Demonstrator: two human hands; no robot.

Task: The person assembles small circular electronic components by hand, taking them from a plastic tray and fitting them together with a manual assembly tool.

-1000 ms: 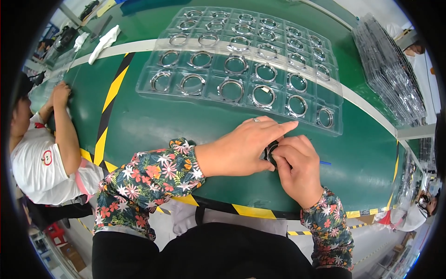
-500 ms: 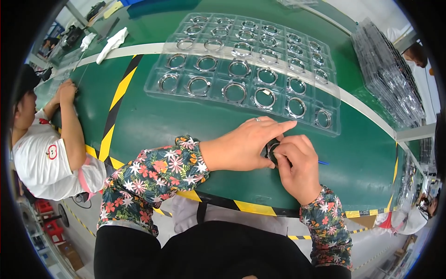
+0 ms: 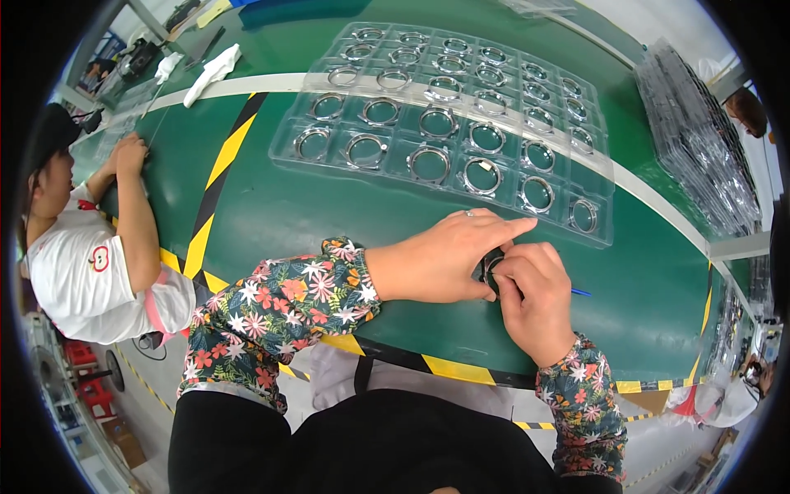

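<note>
My left hand point(image 3: 448, 258) is closed round the edge of a small dark round watch case point(image 3: 492, 268), with the thumb below and the index finger stretched out past it. The fingers of my right hand point(image 3: 535, 288) are bent and pinched against the same piece from the right. Most of it is hidden by the fingers. Just beyond the hands lies a clear plastic tray point(image 3: 395, 174) with rows of silver ring-shaped watch cases point(image 3: 429, 165). A thin blue stick point(image 3: 581, 292) shows beside my right hand; whether it is held or lies on the table I cannot tell.
The green table point(image 3: 271, 222) has a yellow-and-black taped edge point(image 3: 457, 370). Stacked clear trays point(image 3: 699, 140) stand at the far right. A co-worker in a white shirt point(image 3: 82, 272) sits at the left. White cloths point(image 3: 214, 72) lie at the far left.
The whole view has shifted slightly, so the tray and table appear a little farther right. Both hands stay on the dark piece in nearly the same pose.
</note>
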